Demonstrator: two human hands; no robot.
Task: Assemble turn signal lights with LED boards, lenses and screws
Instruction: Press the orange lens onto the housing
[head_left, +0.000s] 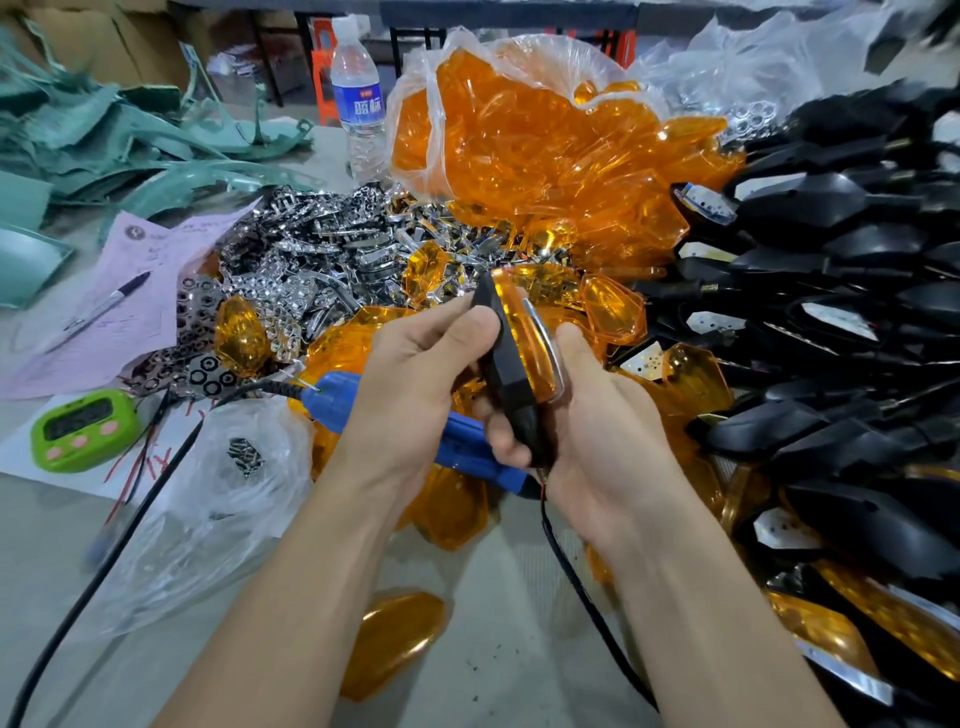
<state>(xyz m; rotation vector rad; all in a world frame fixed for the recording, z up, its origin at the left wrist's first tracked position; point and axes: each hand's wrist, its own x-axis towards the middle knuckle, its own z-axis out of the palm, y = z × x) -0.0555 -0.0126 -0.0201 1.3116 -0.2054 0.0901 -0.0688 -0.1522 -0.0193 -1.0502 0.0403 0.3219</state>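
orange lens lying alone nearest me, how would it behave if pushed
The orange lens looks like thin moulded plastic, so probably light and stiff. Its glossy, domed face may be slippery to pinch. Lying flat on the table, it would likely slide rather than roll.

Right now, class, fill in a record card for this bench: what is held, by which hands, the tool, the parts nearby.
held: turn signal light, black shell with orange lens
left hand: grips the shell
right hand: grips lens side and stem
tool: blue screwdriver beneath the hands
parts: bag of orange lenses behind; black shells at right
other: green timer at left
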